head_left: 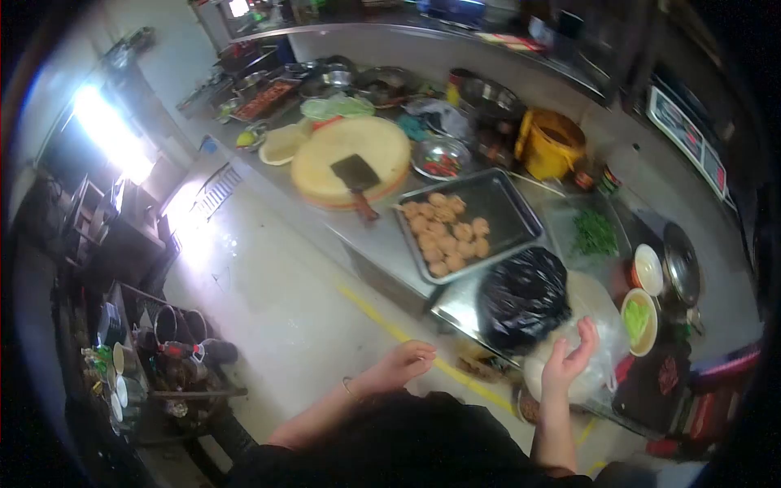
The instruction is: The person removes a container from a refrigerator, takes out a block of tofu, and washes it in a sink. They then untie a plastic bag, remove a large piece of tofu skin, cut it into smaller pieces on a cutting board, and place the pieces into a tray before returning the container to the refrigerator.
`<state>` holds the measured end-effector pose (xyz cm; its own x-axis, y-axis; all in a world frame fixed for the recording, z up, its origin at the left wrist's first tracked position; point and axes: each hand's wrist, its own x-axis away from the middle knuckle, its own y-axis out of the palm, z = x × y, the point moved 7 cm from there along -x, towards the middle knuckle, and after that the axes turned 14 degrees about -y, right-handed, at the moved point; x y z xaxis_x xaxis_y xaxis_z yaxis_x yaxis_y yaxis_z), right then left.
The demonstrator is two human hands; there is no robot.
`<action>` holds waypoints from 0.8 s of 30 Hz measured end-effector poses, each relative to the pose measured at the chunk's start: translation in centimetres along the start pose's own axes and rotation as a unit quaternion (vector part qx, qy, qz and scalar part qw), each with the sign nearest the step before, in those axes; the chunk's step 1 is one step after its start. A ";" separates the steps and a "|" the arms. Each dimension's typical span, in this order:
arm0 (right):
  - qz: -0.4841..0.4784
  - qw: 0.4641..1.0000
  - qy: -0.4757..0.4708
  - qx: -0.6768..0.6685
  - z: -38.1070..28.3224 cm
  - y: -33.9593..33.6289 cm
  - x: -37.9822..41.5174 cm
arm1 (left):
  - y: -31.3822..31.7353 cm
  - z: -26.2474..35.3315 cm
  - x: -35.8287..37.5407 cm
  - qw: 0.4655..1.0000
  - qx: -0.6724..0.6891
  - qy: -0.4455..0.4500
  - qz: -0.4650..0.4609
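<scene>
My left hand [400,364] hangs over the floor in front of the counter, its fingers curled loosely and blurred; whether anything is in them I cannot make out. My right hand [569,355] is raised with thumb and fingers apart, holding nothing, above a clear plastic bag [604,325]. Beside it lies a black plastic bag [525,297]. A metal tray [508,213] holds several light brown balls [443,232] on its left side. Further left, a cleaver [355,173] rests on a round chopping board [313,167].
Chopped greens [595,232] lie on a tray right of the balls. A yellow bucket [553,146], a bowl of lettuce [639,321] and a dark board with meat [651,390] are on the counter. At the left stands a rack [195,394] with pots and bottles.
</scene>
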<state>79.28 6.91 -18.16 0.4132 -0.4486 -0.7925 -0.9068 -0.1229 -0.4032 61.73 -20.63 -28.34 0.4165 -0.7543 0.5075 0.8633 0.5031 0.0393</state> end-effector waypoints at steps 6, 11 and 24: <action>-0.090 0.990 -0.078 -0.081 -11.9 16.5 -1.6 | -19.6 -3.9 9.2 0.978 0.101 0.058 0.172; -0.325 0.927 -0.175 -0.063 -21.8 33.4 -1.1 | -32.4 -7.6 18.3 0.884 0.302 0.008 0.357; -0.426 0.897 -0.108 0.043 -16.5 56.8 -3.8 | -48.1 -11.2 17.4 0.800 0.440 0.025 0.408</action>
<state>24.80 -12.91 -30.48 0.9686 -0.0417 -0.2452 -0.2473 -0.2664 -0.9316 30.64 -62.63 -31.01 0.7683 -0.0293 0.6394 -0.2265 0.9219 0.3144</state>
